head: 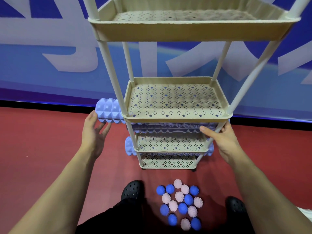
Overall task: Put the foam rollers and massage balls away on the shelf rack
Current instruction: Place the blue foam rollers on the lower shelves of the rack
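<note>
1. Pressing the left hand [94, 130] wide open and flat against the left end of the top roller [109, 110], likely for pushing it along, since an open hand is fine for a shove.
2. Curling the right hand [219, 137] halfway at the roller's other end, right by the front post [236, 100]. Cannot tell whether it is gripping the roller or the post; probably guiding that end or steadying the rack [177, 118].
3. Lying the top roller sideways on the third tray [170, 150], under the second one. Sticking out past the left side, so seemingly too long for fitting fully inside.
4. Lying a second roller [130, 146] the same way on the bottom tray [168, 167], poking out at both ends. Looking put away already.
5. Keeping the two upper trays bare, likely leaving room for the little things.
6. Waiting in a close bunch on the red floor [42, 141]: the blue and pink balls [179, 201], between the black shoes [132, 190], near the rack's foot and easy for grabbing.
7. Judging the job as about halfway: rollers nearly done, no balls on the rack yet.
8. Watching for rolling: spiky balls probably staying put better inside a tray with a raised rim.
</note>
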`<state>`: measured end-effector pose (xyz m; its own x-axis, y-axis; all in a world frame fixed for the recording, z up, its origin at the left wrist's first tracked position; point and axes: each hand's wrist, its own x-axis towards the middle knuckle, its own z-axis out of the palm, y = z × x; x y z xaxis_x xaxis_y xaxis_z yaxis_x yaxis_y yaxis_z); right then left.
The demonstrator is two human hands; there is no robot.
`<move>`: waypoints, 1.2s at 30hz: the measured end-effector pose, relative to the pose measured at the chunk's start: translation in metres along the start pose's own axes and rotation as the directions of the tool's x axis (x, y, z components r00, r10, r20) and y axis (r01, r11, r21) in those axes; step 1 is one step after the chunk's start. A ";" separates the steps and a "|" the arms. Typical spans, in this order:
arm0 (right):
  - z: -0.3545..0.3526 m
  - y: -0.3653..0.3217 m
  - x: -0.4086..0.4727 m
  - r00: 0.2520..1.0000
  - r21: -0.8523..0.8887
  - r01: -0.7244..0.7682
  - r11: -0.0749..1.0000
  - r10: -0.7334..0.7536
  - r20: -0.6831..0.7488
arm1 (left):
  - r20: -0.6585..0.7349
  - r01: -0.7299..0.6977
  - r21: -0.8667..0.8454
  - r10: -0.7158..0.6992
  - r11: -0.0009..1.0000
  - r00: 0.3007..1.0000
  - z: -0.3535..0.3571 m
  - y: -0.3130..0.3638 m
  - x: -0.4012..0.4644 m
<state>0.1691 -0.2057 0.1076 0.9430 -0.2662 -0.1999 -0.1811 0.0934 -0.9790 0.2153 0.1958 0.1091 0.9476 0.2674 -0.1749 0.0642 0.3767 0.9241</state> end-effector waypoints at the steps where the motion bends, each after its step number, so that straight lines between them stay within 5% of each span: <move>1: 0.000 -0.001 -0.001 1.000 -0.025 0.009 1.000 -0.010 -0.011 | 0.009 0.007 0.006 -0.007 1.000 1.000 -0.002 -0.003 0.000; 11: -0.032 0.001 0.005 0.993 -0.157 0.110 0.982 -0.116 -0.031 | 0.226 -0.030 0.329 -0.047 0.944 0.973 -0.004 -0.012 -0.016; 25: -0.067 -0.008 -0.001 0.988 -0.152 0.138 0.979 -0.146 -0.044 | 0.238 -0.058 0.437 -0.053 0.897 0.970 0.027 -0.027 -0.035; 36: -0.069 0.020 0.006 0.998 -0.264 -0.036 0.964 0.024 -0.050 | 0.183 -0.044 0.657 -0.103 0.753 0.978 0.031 -0.051 -0.028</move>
<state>0.1519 -0.2719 0.0838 0.9233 -0.3114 -0.2249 -0.2823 -0.1533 -0.9470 0.1946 0.1416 0.0769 0.9771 0.0601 -0.2040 0.2125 -0.3109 0.9264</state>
